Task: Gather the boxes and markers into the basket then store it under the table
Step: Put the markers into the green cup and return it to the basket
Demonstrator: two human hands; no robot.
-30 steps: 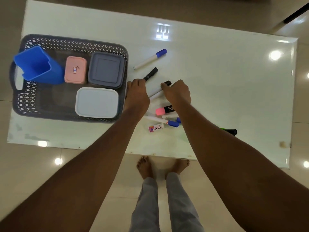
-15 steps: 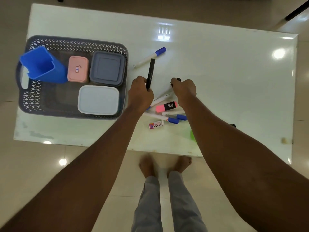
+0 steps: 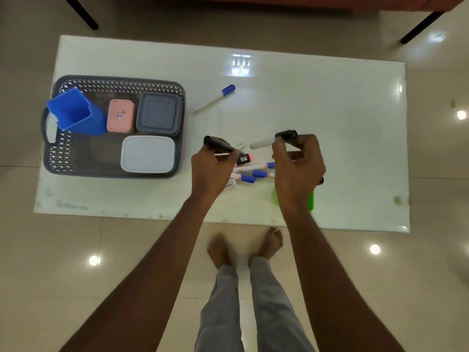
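A dark grey lattice basket [image 3: 58, 153] sits at the table's left and holds a blue cup [image 3: 73, 113], a pink box [image 3: 120, 116], a dark grey box [image 3: 159, 114] and a white box [image 3: 148, 154]. My left hand [image 3: 212, 171] grips a black marker [image 3: 217, 145] just right of the basket. My right hand [image 3: 298, 168] holds a white marker with a black cap [image 3: 264, 142]. Several markers [image 3: 250, 171] lie between my hands. One blue-capped marker [image 3: 214, 98] lies alone farther back. Something green [image 3: 311, 200] shows under my right wrist.
The glossy white table [image 3: 330, 110] has bare surface to the right and at the back. My bare feet [image 3: 269, 243] stand on the tiled floor at its near edge. Dark furniture legs [image 3: 81, 12] stand beyond the far side.
Both hands lifted their markers off the table. The left marker swung from upright to pointing left. The right hand rose with its white marker.
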